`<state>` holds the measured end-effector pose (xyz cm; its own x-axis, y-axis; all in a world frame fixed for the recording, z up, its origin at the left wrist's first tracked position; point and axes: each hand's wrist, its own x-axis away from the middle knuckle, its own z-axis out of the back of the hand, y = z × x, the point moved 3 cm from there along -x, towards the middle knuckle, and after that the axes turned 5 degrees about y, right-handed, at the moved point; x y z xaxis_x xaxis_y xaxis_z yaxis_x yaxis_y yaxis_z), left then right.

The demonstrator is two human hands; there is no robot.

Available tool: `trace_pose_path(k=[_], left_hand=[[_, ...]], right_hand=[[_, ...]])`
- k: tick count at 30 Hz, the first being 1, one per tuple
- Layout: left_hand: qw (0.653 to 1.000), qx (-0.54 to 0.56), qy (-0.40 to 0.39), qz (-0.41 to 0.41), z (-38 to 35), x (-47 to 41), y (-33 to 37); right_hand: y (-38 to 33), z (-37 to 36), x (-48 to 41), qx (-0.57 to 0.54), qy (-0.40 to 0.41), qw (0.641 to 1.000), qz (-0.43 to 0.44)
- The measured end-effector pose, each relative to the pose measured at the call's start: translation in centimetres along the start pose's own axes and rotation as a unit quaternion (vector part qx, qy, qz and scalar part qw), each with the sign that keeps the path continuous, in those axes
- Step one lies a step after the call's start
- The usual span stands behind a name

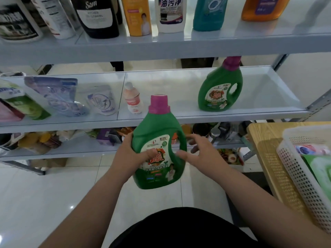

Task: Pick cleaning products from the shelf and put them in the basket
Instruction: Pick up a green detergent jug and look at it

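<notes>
A green detergent bottle (pixel 157 140) with a pink cap is held upright in front of the shelves, off the shelf and above the floor. My left hand (pixel 131 154) grips its left side, thumb across the label. My right hand (pixel 198 151) is at the bottle's right side by the handle, fingers spread and blurred; its fingertips touch or nearly touch the bottle. A second, identical green bottle (pixel 221 88) stands on the middle shelf (pixel 179 115). The white perforated basket (pixel 293 169) sits at the right on a wooden table and holds some packets.
On the middle shelf stand a small pink-and-white bottle (pixel 133 99) and several refill pouches (pixel 59 97) to the left. The top shelf (pixel 161 45) carries a row of bottles. A lower shelf holds mixed goods. The wooden table (pixel 265 144) stands right of the shelving.
</notes>
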<state>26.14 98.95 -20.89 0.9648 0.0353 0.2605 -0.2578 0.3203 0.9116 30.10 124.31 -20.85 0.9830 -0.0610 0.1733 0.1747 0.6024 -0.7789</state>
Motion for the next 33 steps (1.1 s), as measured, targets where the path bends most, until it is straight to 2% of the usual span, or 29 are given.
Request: trace_pose_path(k=[2,5,8,10,14,17,19,22,24,26,30,31,33], left_hand=[[0.984,-0.157,0.008,-0.088,0.7,0.7,0.0],[0.936,-0.300,0.000,-0.182,0.9,2.2,-0.5],[0.900,-0.355,0.007,-0.253,1.7,3.2,-1.2],[0.893,-0.368,-0.006,-0.258,2.7,3.3,-1.6],[0.913,-0.350,-0.062,-0.202,5.4,3.2,-2.9],[0.941,-0.270,-0.122,-0.161,7.8,3.2,-4.3],[0.953,-0.219,-0.155,-0.140,9.1,3.4,-5.3],[0.961,-0.211,-0.121,-0.129,9.9,3.8,-6.5],[0.957,-0.237,-0.087,-0.140,10.0,3.9,-6.8],[0.950,-0.257,-0.079,-0.156,9.9,3.8,-6.7],[0.953,-0.248,-0.062,-0.162,9.9,3.5,-6.8],[0.954,-0.244,-0.055,-0.163,9.8,3.5,-6.8],[0.953,-0.245,-0.053,-0.169,9.3,3.4,-6.6]], right_hand=[[-1.7,0.7,0.0,-0.013,0.030,0.999,0.002],[-4.2,1.3,-0.4,-0.020,0.069,0.997,0.015],[-6.0,0.7,-0.5,0.119,0.099,0.987,0.050],[-6.7,-0.2,-0.4,0.200,0.101,0.973,0.057],[-7.8,-2.3,0.6,0.211,0.091,0.970,0.084],[-9.1,-3.8,1.6,0.210,0.066,0.960,0.170],[-10.0,-4.5,2.0,0.190,0.008,0.957,0.219],[-10.4,-4.8,2.0,0.141,-0.075,0.968,0.193],[-10.6,-4.9,1.9,0.169,-0.082,0.972,0.144],[-11.0,-4.8,1.6,0.219,-0.077,0.964,0.130],[-12.0,-4.0,2.0,0.144,-0.106,0.963,0.201],[-11.9,-3.7,2.2,0.136,-0.115,0.964,0.196],[-11.5,-3.6,2.2,0.164,-0.092,0.973,0.131]])
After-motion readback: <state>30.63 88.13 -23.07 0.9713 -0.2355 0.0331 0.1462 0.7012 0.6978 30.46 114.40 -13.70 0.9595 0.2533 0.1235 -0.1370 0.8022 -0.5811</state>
